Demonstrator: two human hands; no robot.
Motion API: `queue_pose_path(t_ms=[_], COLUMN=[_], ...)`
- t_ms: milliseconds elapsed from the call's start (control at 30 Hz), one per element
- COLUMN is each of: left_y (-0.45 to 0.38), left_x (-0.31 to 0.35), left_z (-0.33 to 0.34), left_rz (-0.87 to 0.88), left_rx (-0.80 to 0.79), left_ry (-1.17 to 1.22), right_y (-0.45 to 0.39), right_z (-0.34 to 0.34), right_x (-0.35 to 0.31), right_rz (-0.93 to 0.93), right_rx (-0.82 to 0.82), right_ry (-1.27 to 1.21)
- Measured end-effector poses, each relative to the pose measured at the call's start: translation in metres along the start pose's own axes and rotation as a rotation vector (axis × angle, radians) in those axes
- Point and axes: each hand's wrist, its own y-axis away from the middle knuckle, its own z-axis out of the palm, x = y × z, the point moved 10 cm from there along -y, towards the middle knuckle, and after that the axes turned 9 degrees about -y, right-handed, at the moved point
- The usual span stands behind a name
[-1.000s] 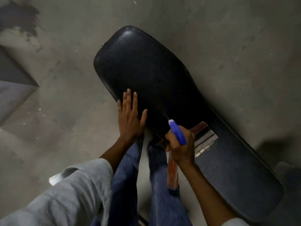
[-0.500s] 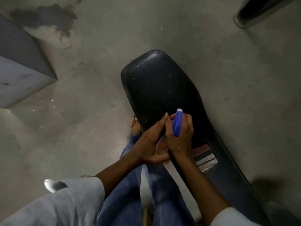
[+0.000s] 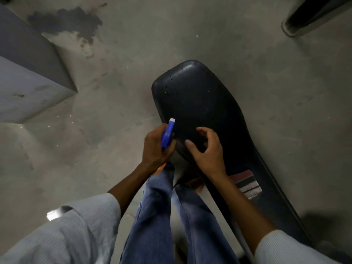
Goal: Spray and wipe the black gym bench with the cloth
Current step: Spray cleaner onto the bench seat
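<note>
Hiding most of the spray bottle (image 3: 168, 133), left hand (image 3: 156, 149) grips it

left hand (image 3: 155, 149) gripping blue spray bottle (image 3: 168, 133), right hand (image 3: 207, 151) over black bench (image 3: 200, 96)

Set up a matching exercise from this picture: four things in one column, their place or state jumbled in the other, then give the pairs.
Things:
1. spray bottle
2. right hand
3. striped cloth
4. dark stain

Place or state:
A. lying on the black bench, near the right forearm
B. on the concrete floor, far left
C. gripped in the left hand
D. fingers curled over the bench, holding nothing

Pairs: 1-C, 2-D, 3-A, 4-B
</note>
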Motion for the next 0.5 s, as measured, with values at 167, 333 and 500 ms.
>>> queue_pose_path(t_ms=[167, 333, 500], left_y=[0.013, 0.034, 0.049], left_x=[-0.023, -0.058, -0.07], left_z=[0.005, 0.028, 0.035], left_rz=[-0.089, -0.218, -0.306], left_rx=[-0.012, -0.1, -0.129], left_ry=[0.021, -0.029, -0.073], right_y=[0.008, 0.019, 0.019], right_z=[-0.03, -0.027, -0.021], right_x=[0.074, 0.109, 0.113], right_rz=[0.22, 0.303, 0.311], right_rx=[0.078, -0.06, -0.106], right_ry=[0.378, 0.534, 0.594])
